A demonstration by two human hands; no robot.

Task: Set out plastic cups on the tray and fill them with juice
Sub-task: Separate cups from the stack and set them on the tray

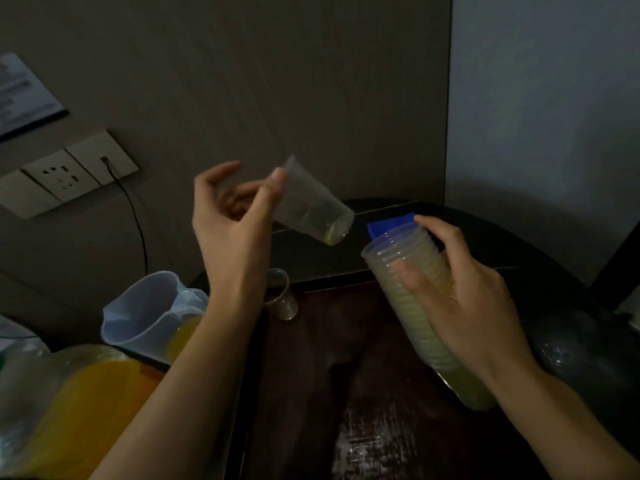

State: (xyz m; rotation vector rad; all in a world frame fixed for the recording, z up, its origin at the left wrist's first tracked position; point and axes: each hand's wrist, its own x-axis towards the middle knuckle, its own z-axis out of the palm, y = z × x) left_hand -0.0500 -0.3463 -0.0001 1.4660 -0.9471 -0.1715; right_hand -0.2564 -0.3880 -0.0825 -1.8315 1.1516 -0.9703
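Left hand grip: left hand (pixel 232 216) is pinching one clear cup (pixel 311 209) near its rim with the thumb and fingers, while the pointer finger is sticking up loose.
Clear cup: it is hanging in the air above the far end of the tray (pixel 346 358), tipping sideways with its bottom pointing right and down. It is see-through, and a little yellow is sitting in its bottom corner.
Right hand grip: right hand (pixel 460 292) is wrapping round a tall stack of cups (pixel 384 261), with the thumb in front and the fingers behind.
Stack of cups: it is leaning over the right side of the tray, with its open end pointing up toward the clear cup. The two are near but not touching. The rims are making lots of thin rings, and the stack is looking pale yellow.
Cup on tray (pixel 282 296): it is sitting by the far left corner, partly hiding behind the left wrist.
Jug (pixel 145 306): it is standing left of the tray with yellow juice showing low down.
Blue thing (pixel 388 225): it is peeking out behind the stack, and what it is I cannot tell.
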